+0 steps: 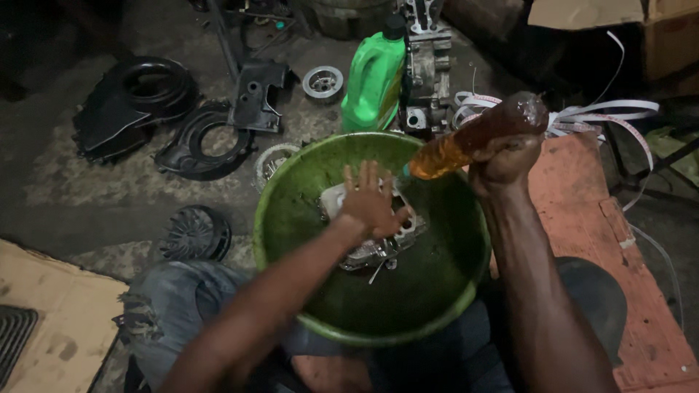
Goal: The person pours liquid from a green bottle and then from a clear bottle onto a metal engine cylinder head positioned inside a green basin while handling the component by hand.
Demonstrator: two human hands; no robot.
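A wide green basin [306,182] rests on my lap, and a grey metal engine part [378,247] lies in its middle. My left hand [373,201] is spread flat, fingers apart, on top of that part. My right hand [506,156] grips a clear plastic bottle [477,135] of amber liquid. The bottle is tipped down to the left with its mouth over the basin, right beside my left hand.
A green plastic jug [373,80] and a grey engine block [427,69] stand on the floor behind the basin. Black plastic covers [135,102], a round fan [195,233] and a pulley [322,81] lie at left. A reddish board [604,218] is at right, cardboard [51,320] at lower left.
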